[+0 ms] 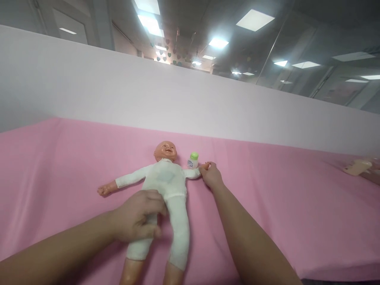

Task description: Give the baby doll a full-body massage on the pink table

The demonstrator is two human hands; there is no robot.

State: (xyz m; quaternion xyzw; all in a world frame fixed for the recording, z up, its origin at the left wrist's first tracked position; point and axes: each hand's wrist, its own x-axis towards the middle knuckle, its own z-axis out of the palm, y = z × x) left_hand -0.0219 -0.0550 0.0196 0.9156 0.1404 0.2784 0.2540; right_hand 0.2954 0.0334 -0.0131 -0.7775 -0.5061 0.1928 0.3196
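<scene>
A baby doll (166, 178) in a white one-piece suit lies on its back on the pink sheet (282, 198), head toward the far wall, arms spread. My left hand (139, 215) grips the doll's thigh, fingers closed around the white cloth. My right hand (211, 174) holds the doll's hand at the end of its outstretched arm. A small white bottle with a green cap (193, 160) stands upright just behind that arm, close to my right hand.
A white partition wall (178, 91) runs along the far side of the pink surface. At the far right edge lies a beige object (358, 167), partly cut off. The front edge of the pink surface drops off at lower right.
</scene>
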